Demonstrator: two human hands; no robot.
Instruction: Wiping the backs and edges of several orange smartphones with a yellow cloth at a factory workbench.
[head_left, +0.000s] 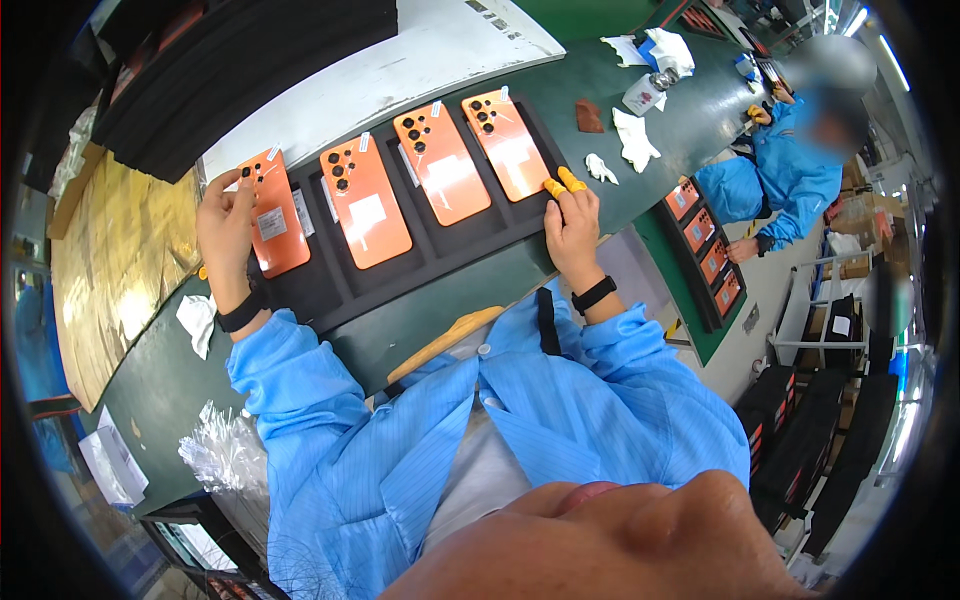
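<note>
A black compartment tray (400, 277) lies across the green bench in front of me, with orange phones in a row, camera sides up. My left hand (226, 222) is at the leftmost orange phone (280, 225), thumb and fingers closed on its upper left edge beside the lenses. That phone sits off to the left, baring a white label (303, 212) on its right. At the tray's right end my right hand (573, 225) grips the rim, two fingertips in yellow covers. Close to it lies the rightmost phone (507, 150); two more phones (366, 205) (442, 165) lie between.
Crumpled white wipes (634, 140), a brown piece (589, 116) and a clear bottle (643, 94) stand right of the tray. Black foam stacks (250, 75) rise far left. At the right, a co-worker in blue (800, 190) touches another phone tray (700, 250). Clear plastic bags (225, 450) lie lower left.
</note>
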